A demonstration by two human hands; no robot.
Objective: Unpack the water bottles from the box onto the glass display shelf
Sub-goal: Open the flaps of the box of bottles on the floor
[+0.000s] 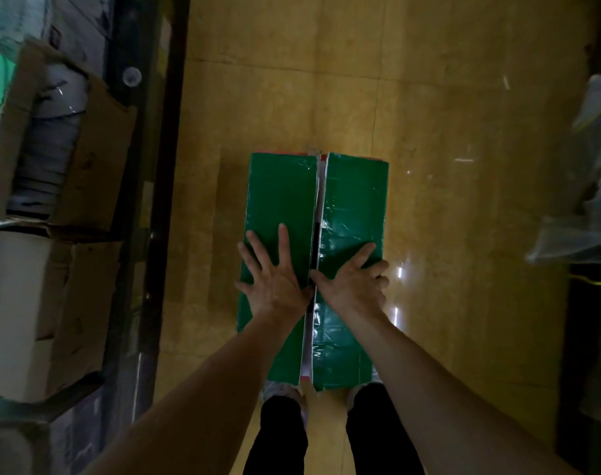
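Left hand [275,281], right hand [354,284]: fingers [283,241] open on box [355,197] beside seam [318,200], gripping nothing | step: likely opening | next: lift flaps [278,190]

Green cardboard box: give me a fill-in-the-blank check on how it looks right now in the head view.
1. The green cardboard box sits on the yellow tiled ___.
2. Its two top flaps are ___, meeting at a narrow middle seam.
3. The left hand lies flat, fingers spread, on the ___ flap.
4. The right hand rests on the ___ flap.
Missing words: floor; closed; left; right.
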